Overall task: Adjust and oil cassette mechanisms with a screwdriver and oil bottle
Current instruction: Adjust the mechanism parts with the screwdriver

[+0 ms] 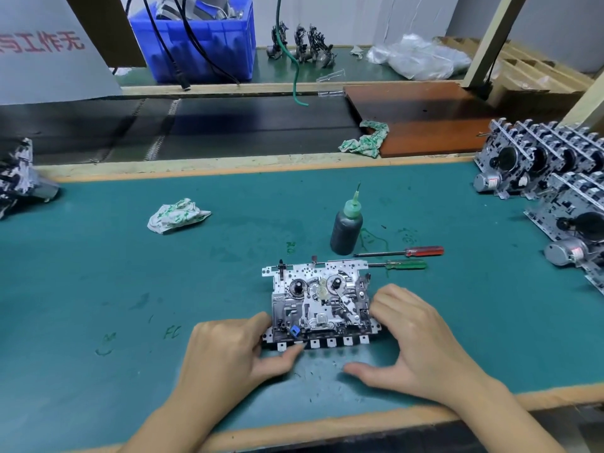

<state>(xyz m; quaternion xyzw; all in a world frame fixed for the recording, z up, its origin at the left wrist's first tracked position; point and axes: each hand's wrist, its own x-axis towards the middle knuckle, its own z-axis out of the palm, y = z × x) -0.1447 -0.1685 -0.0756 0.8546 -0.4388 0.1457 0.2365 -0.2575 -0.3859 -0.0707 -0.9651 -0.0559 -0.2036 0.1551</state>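
Note:
A metal cassette mechanism (322, 299) lies flat on the green mat, its row of key tabs facing me. My left hand (228, 351) grips its near-left corner, thumb under the tabs. My right hand (415, 341) rests its fingers against the mechanism's right side, thumb spread out on the mat. Just behind the mechanism stands a dark oil bottle (346, 227) with a green nozzle. Two screwdrivers lie to its right, one with a red handle (423, 251) and one with a green handle (405, 265). Neither hand touches a tool.
Several finished mechanisms (552, 178) are stacked at the right edge, and more (16, 178) sit at the left edge. A crumpled rag (176, 215) lies on the mat left of centre. A conveyor belt (196, 129), another rag (366, 140) and a blue crate (196, 37) lie beyond.

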